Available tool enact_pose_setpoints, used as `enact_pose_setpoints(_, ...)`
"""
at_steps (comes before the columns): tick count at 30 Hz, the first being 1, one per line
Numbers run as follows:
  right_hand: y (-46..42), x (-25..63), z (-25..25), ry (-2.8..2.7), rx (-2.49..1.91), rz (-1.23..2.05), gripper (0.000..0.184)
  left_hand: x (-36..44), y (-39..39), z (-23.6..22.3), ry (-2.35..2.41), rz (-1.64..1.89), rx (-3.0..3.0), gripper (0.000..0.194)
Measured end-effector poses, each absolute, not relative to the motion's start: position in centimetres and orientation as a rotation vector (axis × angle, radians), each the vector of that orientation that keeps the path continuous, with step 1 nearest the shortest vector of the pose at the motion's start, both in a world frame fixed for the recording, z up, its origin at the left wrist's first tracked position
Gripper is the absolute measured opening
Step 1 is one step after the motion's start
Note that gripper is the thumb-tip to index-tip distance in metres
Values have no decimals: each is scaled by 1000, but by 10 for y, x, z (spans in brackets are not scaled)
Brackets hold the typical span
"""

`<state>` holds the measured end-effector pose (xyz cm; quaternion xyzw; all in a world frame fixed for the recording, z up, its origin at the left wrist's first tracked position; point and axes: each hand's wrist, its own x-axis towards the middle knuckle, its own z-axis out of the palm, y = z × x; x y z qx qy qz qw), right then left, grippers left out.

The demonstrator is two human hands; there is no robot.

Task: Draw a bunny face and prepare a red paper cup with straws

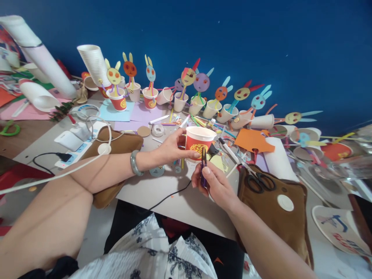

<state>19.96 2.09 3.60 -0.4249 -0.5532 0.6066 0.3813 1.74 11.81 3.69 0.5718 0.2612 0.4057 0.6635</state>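
Fingers: left hand point(173, 149) pinches red paper cup point(193, 144) | right hand point(217, 185) grips purple pointed tool point(203, 164) | cups point(180, 105) behind hold paper bunnies point(201, 82)

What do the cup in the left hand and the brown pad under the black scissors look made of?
Cup: probably paper, smooth, judging by its rolled white rim and printed red wall. Brown pad: likely plush fabric, soft-napped, going by its patchy sheen.
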Motion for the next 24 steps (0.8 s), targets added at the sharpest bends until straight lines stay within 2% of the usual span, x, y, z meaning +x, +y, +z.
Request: enact_pose_setpoints(24,23,201,31,-1430,-1070,1524,45,17,119,36,591,924,1321,75)
